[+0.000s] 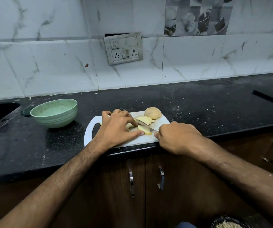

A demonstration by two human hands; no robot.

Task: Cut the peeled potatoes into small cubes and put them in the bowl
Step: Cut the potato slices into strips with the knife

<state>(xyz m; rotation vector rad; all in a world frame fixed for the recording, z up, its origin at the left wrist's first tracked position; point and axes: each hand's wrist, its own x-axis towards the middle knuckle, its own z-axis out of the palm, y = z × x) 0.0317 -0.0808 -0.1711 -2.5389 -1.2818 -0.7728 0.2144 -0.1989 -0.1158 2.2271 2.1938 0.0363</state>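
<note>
Slicing spuds on the board, my view

My left hand (117, 127) pins the slices (143, 130), fingers curled; right hand (178, 137) grips the knife (146, 126) between both hands; whole potato (153, 113) just beyond; bowl (54, 112) left of my left hand.

Home kitchen — granite counter (198, 102), tiled wall (50, 66)
</note>
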